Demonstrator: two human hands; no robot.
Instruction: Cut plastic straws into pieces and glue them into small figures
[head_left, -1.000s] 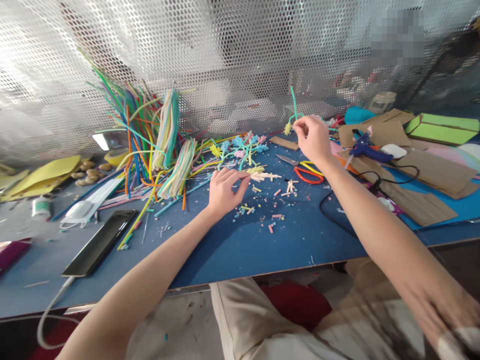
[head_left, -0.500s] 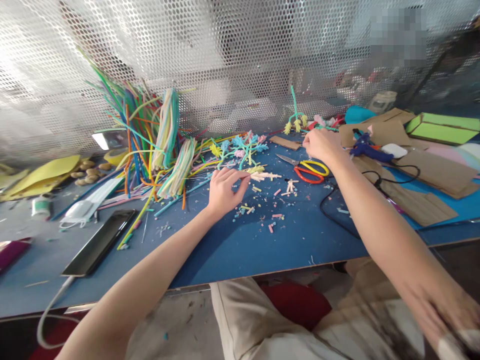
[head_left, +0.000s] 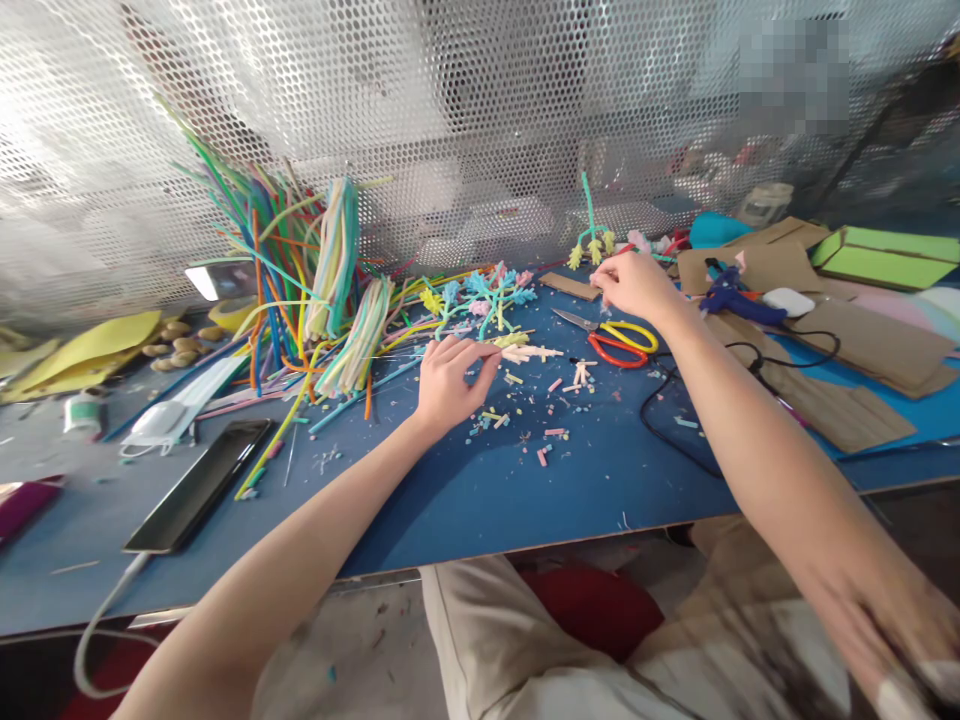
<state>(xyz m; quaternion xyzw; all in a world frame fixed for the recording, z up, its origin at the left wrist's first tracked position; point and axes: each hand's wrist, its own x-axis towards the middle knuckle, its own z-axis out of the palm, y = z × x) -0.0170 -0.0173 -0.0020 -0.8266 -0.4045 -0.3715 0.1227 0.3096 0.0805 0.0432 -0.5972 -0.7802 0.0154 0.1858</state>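
Near the middle of the blue table (head_left: 465,500), my left hand (head_left: 454,385) pinches the wire end of a pale pink pipe-cleaner piece (head_left: 531,352), which points to the right. My right hand (head_left: 634,283) is held by the right end of a cardboard strip (head_left: 571,286), fingertips together; what they hold, if anything, is too small to make out. Scissors (head_left: 619,338) with red and yellow handles lie below it. Blue, pink and yellow pipe-cleaner sprigs (head_left: 495,297) lie behind my left hand. Small cut pieces (head_left: 553,432) are scattered in front.
Bundles of pipe cleaners (head_left: 334,260) stand at back left, near a mask (head_left: 176,408) and a phone (head_left: 199,487) with a cable. To the right are a blue glue gun (head_left: 739,300), its black cord, cardboard sheets (head_left: 874,340) and a green box (head_left: 885,257). Perforated metal rises behind.
My right hand has moved slightly left, closer to the cardboard strip, and turned a little. My left hand and the pale pink piece have stayed put.
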